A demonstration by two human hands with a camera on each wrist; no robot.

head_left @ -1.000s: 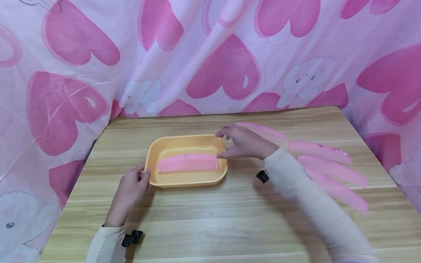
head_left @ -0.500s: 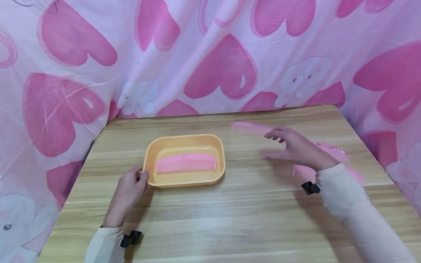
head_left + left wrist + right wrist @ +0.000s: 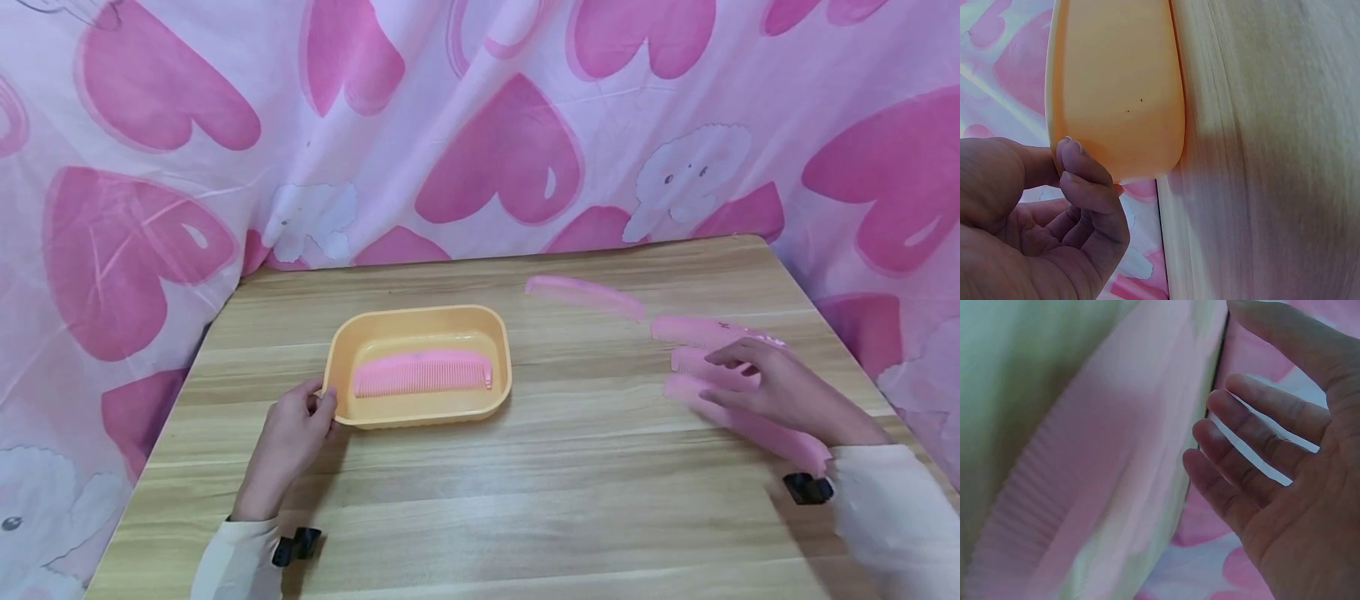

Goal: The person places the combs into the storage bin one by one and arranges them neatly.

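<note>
My left hand (image 3: 291,437) pinches the near left corner of a yellow-orange plastic tray (image 3: 420,418) between thumb and fingers; the left wrist view shows this grip on the tray's side (image 3: 1122,81). Inside the tray lies one pink comb (image 3: 423,373), teeth facing me. Over at the right, my right hand (image 3: 787,392) hovers above several pink combs, fingers spread and holding nothing. Beneath it are a comb with small decorations (image 3: 690,330), a middle comb partly hidden by the fingers (image 3: 697,364) and the nearest comb (image 3: 772,437). In the right wrist view a blurred comb (image 3: 1079,456) fills the left side.
Another pink comb (image 3: 585,293) lies by itself toward the table's back edge, right of the tray. The wooden table (image 3: 480,508) is backed by a pink heart-print cloth (image 3: 495,150), which also hangs along both sides. Each wrist wears a small black device.
My right hand has moved from the tray's right end rightward to the group of combs. The left hand keeps its grip on the tray, and the comb inside stays put.
</note>
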